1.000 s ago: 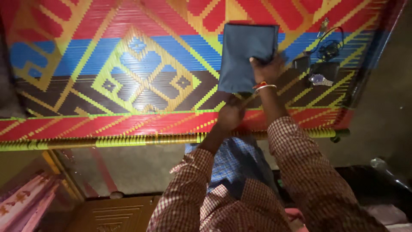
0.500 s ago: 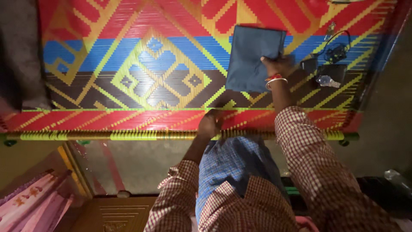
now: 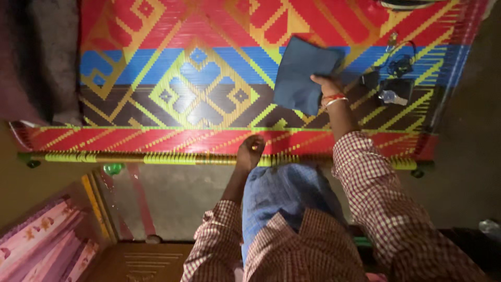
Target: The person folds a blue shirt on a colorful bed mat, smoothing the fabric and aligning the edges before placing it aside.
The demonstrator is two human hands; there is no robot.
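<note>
Head view: a folded dark-blue cloth (image 3: 301, 73) is gripped at its edge by the right hand (image 3: 327, 86) — lifted slightly off the patterned woven mat (image 3: 172, 78). The left hand (image 3: 250, 151) is curled loosely at the mat's near edge — empty.

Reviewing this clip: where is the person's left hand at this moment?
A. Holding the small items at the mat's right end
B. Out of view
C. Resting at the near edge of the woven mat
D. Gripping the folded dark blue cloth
C: the left hand rests on the red near border of the woven mat, while the right hand holds the folded dark blue cloth.
</note>
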